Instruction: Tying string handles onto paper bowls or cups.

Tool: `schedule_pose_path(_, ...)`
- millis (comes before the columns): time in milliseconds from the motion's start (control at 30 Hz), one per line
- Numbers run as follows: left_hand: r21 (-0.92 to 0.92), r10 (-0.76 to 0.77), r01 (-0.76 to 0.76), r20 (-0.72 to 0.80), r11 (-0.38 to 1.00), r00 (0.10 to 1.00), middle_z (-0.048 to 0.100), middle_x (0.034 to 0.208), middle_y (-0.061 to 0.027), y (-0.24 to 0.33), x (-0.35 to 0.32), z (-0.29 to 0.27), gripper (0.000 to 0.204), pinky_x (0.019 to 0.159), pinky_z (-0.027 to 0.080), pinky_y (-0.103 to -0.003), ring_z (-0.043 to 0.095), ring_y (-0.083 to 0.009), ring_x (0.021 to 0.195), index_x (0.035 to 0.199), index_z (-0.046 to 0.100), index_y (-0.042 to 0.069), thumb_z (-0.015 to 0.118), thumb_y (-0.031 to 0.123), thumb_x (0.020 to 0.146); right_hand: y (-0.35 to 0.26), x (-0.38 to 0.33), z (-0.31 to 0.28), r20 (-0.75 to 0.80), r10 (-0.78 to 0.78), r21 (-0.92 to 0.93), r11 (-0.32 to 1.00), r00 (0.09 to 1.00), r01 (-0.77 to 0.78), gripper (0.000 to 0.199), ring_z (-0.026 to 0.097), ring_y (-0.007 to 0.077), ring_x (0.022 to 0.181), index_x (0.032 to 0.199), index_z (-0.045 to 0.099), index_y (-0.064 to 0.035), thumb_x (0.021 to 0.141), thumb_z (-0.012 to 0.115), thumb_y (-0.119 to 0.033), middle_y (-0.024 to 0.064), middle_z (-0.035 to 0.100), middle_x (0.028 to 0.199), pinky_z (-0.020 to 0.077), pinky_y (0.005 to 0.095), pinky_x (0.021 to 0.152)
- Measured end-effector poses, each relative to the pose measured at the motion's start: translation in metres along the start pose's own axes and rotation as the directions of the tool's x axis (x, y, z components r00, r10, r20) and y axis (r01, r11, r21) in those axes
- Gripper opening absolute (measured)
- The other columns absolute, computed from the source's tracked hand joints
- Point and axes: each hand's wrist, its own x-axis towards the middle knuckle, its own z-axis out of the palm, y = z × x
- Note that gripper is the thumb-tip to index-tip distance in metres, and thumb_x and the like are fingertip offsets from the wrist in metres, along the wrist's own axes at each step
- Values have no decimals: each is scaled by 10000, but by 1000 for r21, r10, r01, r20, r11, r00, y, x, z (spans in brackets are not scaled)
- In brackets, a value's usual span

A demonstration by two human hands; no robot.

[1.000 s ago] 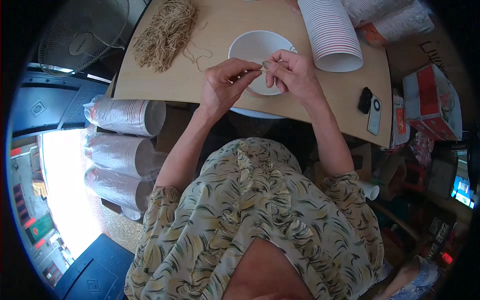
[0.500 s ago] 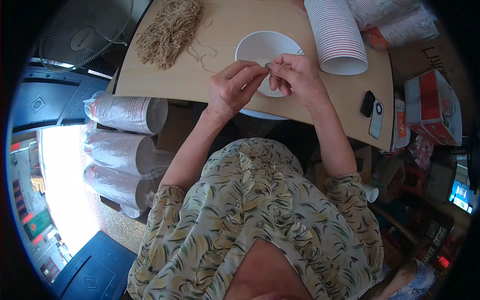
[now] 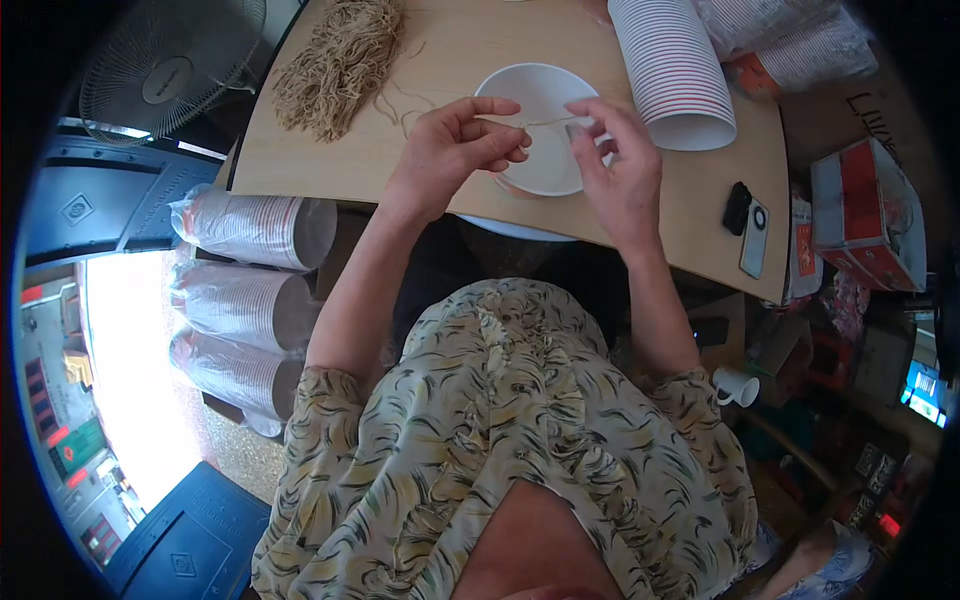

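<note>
A thin pale string stretches between my two hands above a white paper bowl (image 3: pixel 552 172). My left hand (image 3: pixel 448 150) pinches one end of it in closed fingertips. At the other end, the fingers of my right hand (image 3: pixel 622 165) are bent around the string (image 3: pixel 548 122), though the exact grip is partly hidden. The bowl stands on the table near its front edge, below both hands. Beyond my left hand lies a tangled bundle of tan strings (image 3: pixel 340 70), with a few loose strands trailing toward the bowl.
A long stack of paper bowls (image 3: pixel 672 70) lies on the table (image 3: pixel 440 60) to the right. A phone (image 3: pixel 753 240) and a small black case (image 3: pixel 736 207) rest by the right edge. Wrapped bowl stacks (image 3: pixel 240 305) lie lower left; a fan (image 3: pixel 165 75) stands far left.
My hands were close together at the fingertips. Now they are drawn apart sideways, with the string showing between them. The bowl has shifted very slightly right.
</note>
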Motion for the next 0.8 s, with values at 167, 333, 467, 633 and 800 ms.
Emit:
schedule_pose_path(167,-112,-57,58,10,992,998,741,958,-81,-6,1,6,249,759,564,-233,711,-127,882,1139,698,-24,723,125,942,-17,-24,6,4,-83,-41,996,997,83,268,664,238,767,1015,689,-51,780,816,-78,65,688,914,546,350,678)
schedule_pose_path(333,-87,-47,46,-10,995,999,740,952,-70,-6,0,9,192,751,563,-228,707,-118,864,1088,713,-19,717,107,943,-4,-29,16,-5,-179,-134,975,984,177,199,675,261,766,955,698,-54,785,801,-66,70,697,868,546,363,682)
schedule_pose_path(467,-37,-25,24,-20,999,999,740,919,-57,-9,1,11,171,737,564,-228,702,-106,833,1062,717,-12,722,106,939,0,-28,18,-20,-195,-119,974,981,191,137,679,274,743,923,701,-41,806,774,-40,84,700,830,545,366,670)
schedule_pose_path(633,90,29,-26,-26,996,999,738,903,-50,-9,0,11,168,731,560,-227,694,-94,824,1033,722,-7,741,121,926,0,-30,19,37,-10,62,998,999,8,115,696,246,725,954,688,-6,855,741,-31,105,703,845,552,329,668)
schedule_pose_path(800,100,53,-51,-16,994,998,735,904,-46,-11,1,10,157,753,562,-232,693,-94,844,1014,723,-10,747,106,911,-3,-27,13,122,87,167,980,989,-107,101,700,182,745,977,678,23,907,705,-45,108,704,843,553,296,693)
